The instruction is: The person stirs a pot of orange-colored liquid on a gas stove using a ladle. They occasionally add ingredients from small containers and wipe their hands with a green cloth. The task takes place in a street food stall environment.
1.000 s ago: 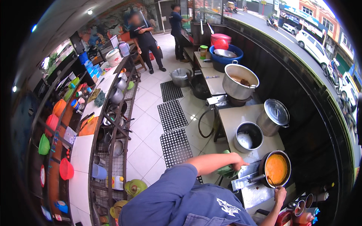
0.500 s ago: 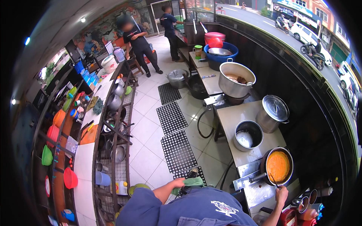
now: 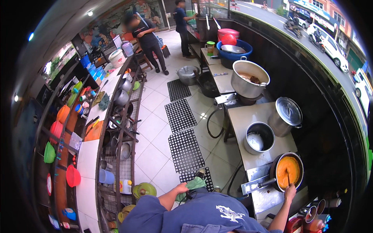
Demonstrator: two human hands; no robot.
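Observation:
My right hand [image 3: 290,192] is closed around the thin dark handle of a stirring utensil [image 3: 288,177]. The utensil's lower end dips into thick orange sauce [image 3: 285,165], so its shape is hidden. That sauce fills much of a deep frying pan [image 3: 273,169], which sits on a metal stove [image 3: 268,197] with its long handle pointing left. Close to my body, my left hand [image 3: 181,188] grips a crumpled green cloth [image 3: 196,183]. Just beyond the frying pan stands a dark-walled metal pot [image 3: 247,144], with a lidded stockpot [image 3: 289,111] behind it.
Farther along the counter are a big aluminium pot [image 3: 248,86] and a blue tub [image 3: 238,58]. Perforated black mats [image 3: 185,150] line the tiled floor. A shelf [image 3: 121,155] of pans runs along the left. Bottles [image 3: 316,225] crowd the lower right. Two people stand at the back, one near a broom [image 3: 166,51].
My right hand has moved slightly farther in, bringing the utensil toward the middle of the sauce. My left hand still holds the cloth. The whole view has shifted a little.

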